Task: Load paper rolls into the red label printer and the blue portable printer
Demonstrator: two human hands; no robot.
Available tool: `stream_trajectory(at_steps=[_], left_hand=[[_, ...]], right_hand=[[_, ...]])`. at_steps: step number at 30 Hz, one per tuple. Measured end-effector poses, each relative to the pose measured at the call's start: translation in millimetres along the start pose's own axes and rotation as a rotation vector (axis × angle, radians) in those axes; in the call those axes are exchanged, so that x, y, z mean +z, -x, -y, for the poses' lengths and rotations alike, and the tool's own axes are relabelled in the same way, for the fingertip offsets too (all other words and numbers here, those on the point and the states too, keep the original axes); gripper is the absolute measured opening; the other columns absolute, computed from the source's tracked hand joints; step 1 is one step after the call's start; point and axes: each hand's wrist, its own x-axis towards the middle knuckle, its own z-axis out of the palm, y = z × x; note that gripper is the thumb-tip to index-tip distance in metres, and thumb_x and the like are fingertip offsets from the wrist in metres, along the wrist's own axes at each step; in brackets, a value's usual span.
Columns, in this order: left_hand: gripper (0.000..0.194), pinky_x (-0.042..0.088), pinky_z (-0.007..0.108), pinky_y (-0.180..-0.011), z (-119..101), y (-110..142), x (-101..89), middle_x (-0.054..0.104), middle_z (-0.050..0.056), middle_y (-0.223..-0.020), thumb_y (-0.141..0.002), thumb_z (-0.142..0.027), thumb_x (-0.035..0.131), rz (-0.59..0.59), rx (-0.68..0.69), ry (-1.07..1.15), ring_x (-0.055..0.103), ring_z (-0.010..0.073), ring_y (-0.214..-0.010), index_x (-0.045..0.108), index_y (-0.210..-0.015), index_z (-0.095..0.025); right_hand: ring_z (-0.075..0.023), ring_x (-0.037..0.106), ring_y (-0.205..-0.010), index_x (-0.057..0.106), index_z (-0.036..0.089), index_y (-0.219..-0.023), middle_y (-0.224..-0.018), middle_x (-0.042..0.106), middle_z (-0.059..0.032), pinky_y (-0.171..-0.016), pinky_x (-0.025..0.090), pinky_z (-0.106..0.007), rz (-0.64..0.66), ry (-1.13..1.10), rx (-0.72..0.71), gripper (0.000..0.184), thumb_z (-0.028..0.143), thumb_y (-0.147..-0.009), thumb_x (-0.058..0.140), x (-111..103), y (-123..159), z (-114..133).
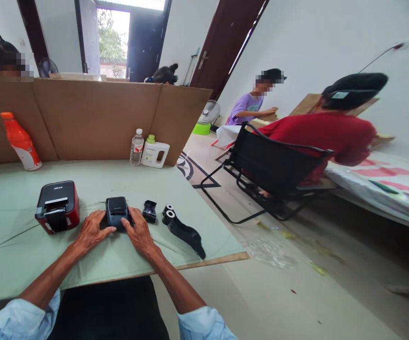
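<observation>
On the table a small dark blue-black portable printer (117,211) sits between my two hands. My left hand (91,231) lies along its left side, thumb stretched toward its front edge. With its fingers along the right side and thumb at the front corner, my right hand (139,230) holds the printer from the other side. To the left stands a larger black and red label printer (58,205) with a black strip at its front. Right of my hands are a small black wrapped item (149,211) and a black ribbon (185,233) partly wound on two white-cored rolls.
A cardboard partition (101,120) closes the far side of the green-covered table (94,182). Before it stand an orange bottle (20,141), a clear water bottle (137,147) and a white jug (154,153). At right, a person in red (317,130) sits in a black folding chair (282,163).
</observation>
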Motion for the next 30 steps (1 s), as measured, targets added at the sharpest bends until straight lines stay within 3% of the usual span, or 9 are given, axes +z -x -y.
stream_trajectory(at_steps=[4, 9, 19, 26, 30], left_hand=[[0.046, 0.052, 0.049, -0.102, 2, 0, 1.2, 0.071, 0.013, -0.118, -0.089, -0.050, 0.070, -0.016, 0.038, 0.017, 0.065, 0.0318, -0.112, 0.066, -0.124, -0.019], [0.047, 0.050, 0.052, -0.107, 8, -5, -6.9, 0.071, 0.015, -0.126, -0.091, -0.046, 0.069, -0.017, 0.032, 0.028, 0.066, 0.0335, -0.119, 0.065, -0.129, -0.018], [0.084, 0.053, 0.054, -0.106, 17, -28, -30.7, 0.065, 0.020, -0.141, -0.077, -0.053, 0.080, 0.138, -0.037, 0.110, 0.066, 0.0382, -0.123, 0.053, -0.147, -0.015], [0.116, 0.039, 0.059, -0.120, 36, -46, -25.6, 0.046, 0.021, -0.157, -0.061, -0.059, 0.090, 0.189, 0.164, 0.076, 0.044, 0.0418, -0.146, 0.039, -0.157, -0.018], [0.119, 0.031, 0.057, -0.126, 40, -45, -16.5, 0.033, 0.022, -0.166, -0.065, -0.065, 0.085, 0.159, 0.104, 0.081, 0.031, 0.0408, -0.155, 0.033, -0.160, -0.017]], right_hand=[[-0.0256, 0.062, -0.113, 0.062, 0.016, -0.133, -0.121, 0.065, -0.0137, -0.103, 0.053, -0.040, -0.020, -0.037, 0.023, 0.037, 0.028, -0.098, 0.060, 5, -3, 2], [-0.0254, 0.064, -0.107, 0.064, 0.019, -0.133, -0.119, 0.065, -0.0118, -0.096, 0.056, -0.040, -0.027, -0.100, 0.046, 0.039, 0.026, -0.095, 0.064, 12, -4, 3], [-0.0274, 0.062, -0.120, 0.058, 0.022, -0.144, -0.133, 0.061, -0.0141, -0.101, 0.056, -0.044, -0.006, -0.110, 0.012, 0.050, 0.031, -0.095, 0.065, 15, -10, -6], [-0.0282, 0.059, -0.127, 0.053, 0.020, -0.149, -0.135, 0.060, -0.0155, -0.110, 0.051, -0.046, -0.031, -0.068, -0.044, 0.056, 0.032, -0.096, 0.064, 18, -8, -9], [-0.0300, 0.058, -0.129, 0.053, 0.020, -0.150, -0.137, 0.061, -0.0164, -0.112, 0.049, -0.049, -0.035, -0.044, -0.056, 0.056, 0.032, -0.096, 0.064, 20, -4, -10]])
